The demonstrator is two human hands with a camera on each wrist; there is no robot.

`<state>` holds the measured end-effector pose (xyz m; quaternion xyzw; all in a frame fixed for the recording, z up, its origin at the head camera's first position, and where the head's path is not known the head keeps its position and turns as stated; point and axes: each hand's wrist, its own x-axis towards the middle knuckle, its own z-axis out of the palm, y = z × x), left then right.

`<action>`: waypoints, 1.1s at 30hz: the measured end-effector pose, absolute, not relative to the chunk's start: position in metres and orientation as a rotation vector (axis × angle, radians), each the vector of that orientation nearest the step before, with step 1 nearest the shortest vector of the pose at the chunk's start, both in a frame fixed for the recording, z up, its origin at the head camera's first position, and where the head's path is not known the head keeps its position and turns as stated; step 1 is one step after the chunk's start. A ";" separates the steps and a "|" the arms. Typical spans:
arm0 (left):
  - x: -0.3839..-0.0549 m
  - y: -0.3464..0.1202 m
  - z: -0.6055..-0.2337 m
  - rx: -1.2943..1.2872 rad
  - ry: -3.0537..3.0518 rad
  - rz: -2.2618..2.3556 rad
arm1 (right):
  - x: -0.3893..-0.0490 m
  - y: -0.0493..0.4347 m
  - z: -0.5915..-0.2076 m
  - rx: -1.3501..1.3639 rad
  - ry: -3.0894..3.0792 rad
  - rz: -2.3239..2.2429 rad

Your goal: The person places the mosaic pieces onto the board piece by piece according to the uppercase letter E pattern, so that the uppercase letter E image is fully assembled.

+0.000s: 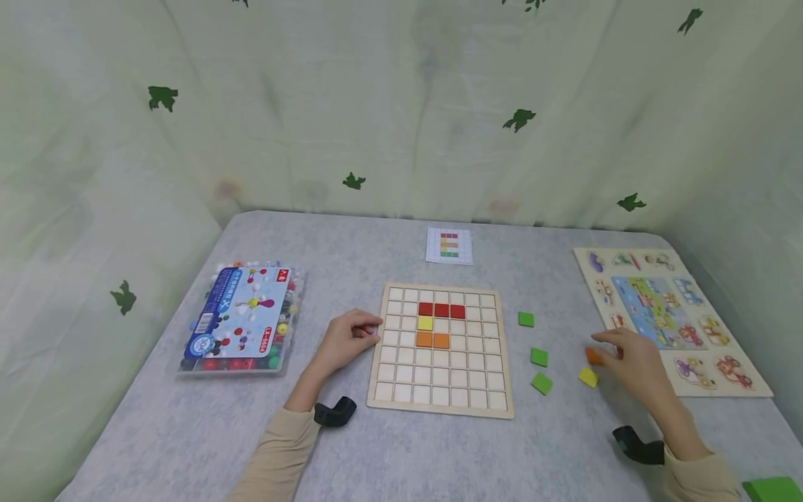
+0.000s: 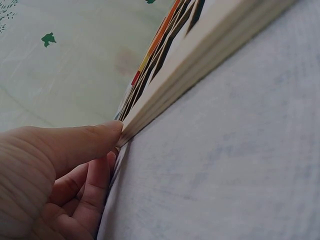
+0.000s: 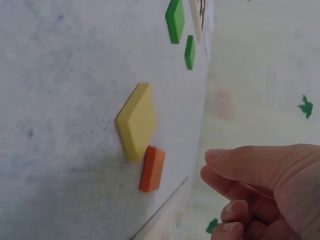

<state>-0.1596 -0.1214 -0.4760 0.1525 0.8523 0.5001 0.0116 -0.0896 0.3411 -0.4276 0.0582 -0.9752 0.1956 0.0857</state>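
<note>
We see the loose orange wooden tile point(image 3: 152, 170) lying on the grey tabletop point(image 1: 351, 453), just beside the right hand point(image 1: 636, 359). In the head view it sits at about 8 o'clock from the thumb and index tips and 9 o'clock from the middle of that hand. The right fingers are bent, thumb and index narrowly spaced, and we see nothing held between them; the right wrist view shows the tile apart from the tips.

We find no clear long axis: the tile looks square, partly covered by the hand in the head view. The loose yellow tile point(image 1: 588, 377) is close by at 6 to 7 o'clock from it; we cannot tell whether they touch.

The left hand point(image 1: 345, 341) is well apart, pinching the rim of the wooden grid board point(image 1: 439, 411) at 9 o'clock, so we judge the right hand the nearer and better placed. From the loose orange tile, the board is at 9 o'clock, beyond three green tiles point(image 1: 539, 357); it bears two orange tiles point(image 1: 433, 340) side by side.
</note>
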 end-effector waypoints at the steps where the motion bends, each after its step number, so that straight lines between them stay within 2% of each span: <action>1: -0.160 -0.121 -0.476 0.477 2.659 1.559 | -0.088 0.343 -0.428 0.175 -2.911 0.580; 33: -0.159 -0.121 -0.475 0.467 2.654 1.565 | -0.088 0.353 -0.444 0.182 -3.042 0.585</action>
